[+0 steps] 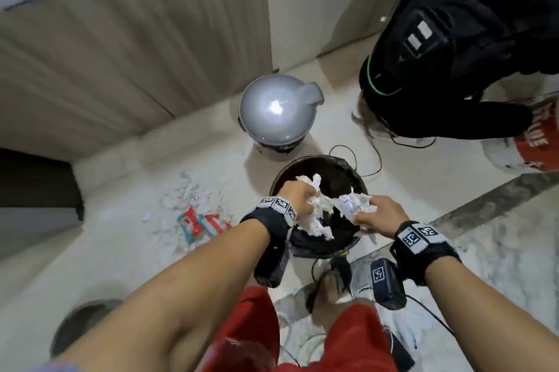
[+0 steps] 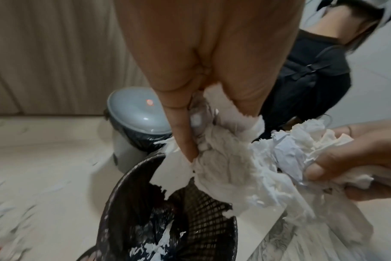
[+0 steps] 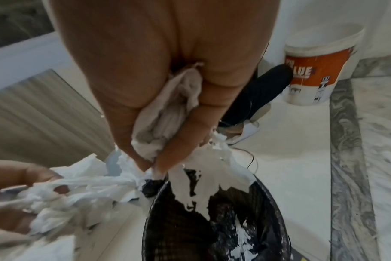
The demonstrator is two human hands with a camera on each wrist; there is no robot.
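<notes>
A black mesh wastebasket (image 1: pixel 348 178) (image 2: pixel 203 229) (image 3: pixel 167 229) stands on the floor before me, with white paper scraps in its bottom. Over its mouth both my hands hold crumpled white paper. My left hand (image 1: pixel 298 194) (image 2: pixel 190 134) grips one torn wad of paper (image 1: pixel 314 214) (image 2: pixel 225 167) (image 3: pixel 63 192) above the basket's left rim. My right hand (image 1: pixel 378 214) (image 3: pixel 159 159) grips another wad of paper (image 1: pixel 352 203) (image 2: pixel 286 148) (image 3: pixel 203 169) above the right rim. The two wads touch in the middle.
A grey domed lidded bin (image 1: pixel 278 111) (image 2: pixel 134 113) stands just behind the basket. Torn paper bits and a red-and-white wrapper (image 1: pixel 199 223) litter the floor at left. Another person in black (image 1: pixel 447 47) crouches at right beside a red-and-white bucket (image 1: pixel 526 144) (image 3: pixel 317 70). Cables trail on the floor.
</notes>
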